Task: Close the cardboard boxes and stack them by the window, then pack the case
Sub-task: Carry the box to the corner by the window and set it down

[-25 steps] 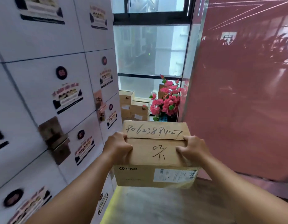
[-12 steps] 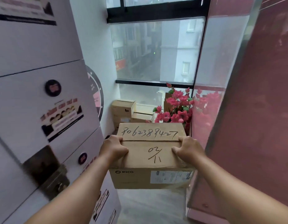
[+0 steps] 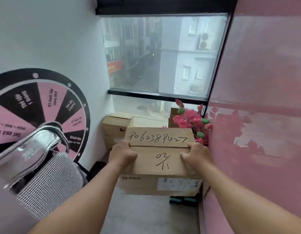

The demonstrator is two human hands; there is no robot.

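A closed cardboard box [image 3: 159, 159] with handwritten numbers on its flaps and a PICO mark on its front is carried in front of me above the floor. My left hand [image 3: 123, 153] grips its left top edge, fingers curled over the flaps. My right hand [image 3: 196, 153] grips the right top edge the same way. Just beyond it, under the window [image 3: 163, 53], stand other cardboard boxes [image 3: 115, 127], one behind another. The case is not in view.
A chair with a chrome arm and checked fabric [image 3: 45, 174] stands at the left. A pink-and-black prize wheel [image 3: 50, 102] hangs on the white wall. Pink artificial flowers [image 3: 192, 120] stand at the right by the glossy pink wall [image 3: 264, 115]. Grey floor [image 3: 146, 215] lies below.
I have walked forward with the box towards the window; the lockers on the left have passed out of view, and the wheel, the chair and the stacked boxes are now close.
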